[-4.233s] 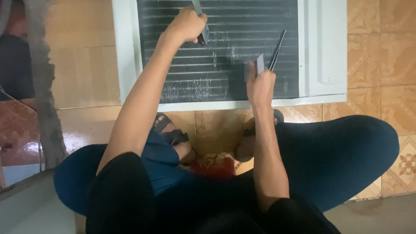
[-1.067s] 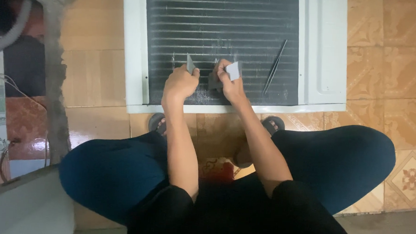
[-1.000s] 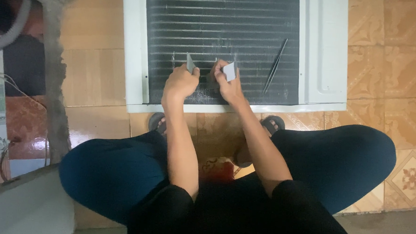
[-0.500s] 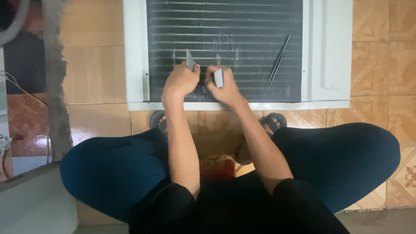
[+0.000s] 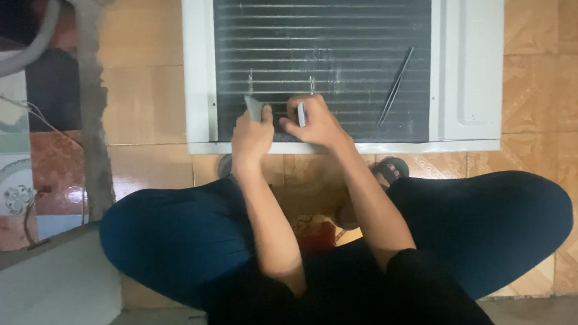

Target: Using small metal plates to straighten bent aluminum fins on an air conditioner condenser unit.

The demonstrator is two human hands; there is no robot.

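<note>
The person sits cross-legged on the tiled floor [image 5: 539, 76] before a white-framed air-conditioner unit [image 5: 468, 73] lying flat, its dark finned coil [image 5: 320, 47] filling the upper centre of the frame. Left hand [image 5: 251, 136] pinches a small grey flat tool [image 5: 252, 107] against the coil's lower edge. Right hand [image 5: 313, 121], just beside it, is closed on a small white flat piece [image 5: 301, 114] (kind unclear). A thin dark rod [image 5: 395, 86] rests on the fins at upper right, well apart from both hands.
</note>
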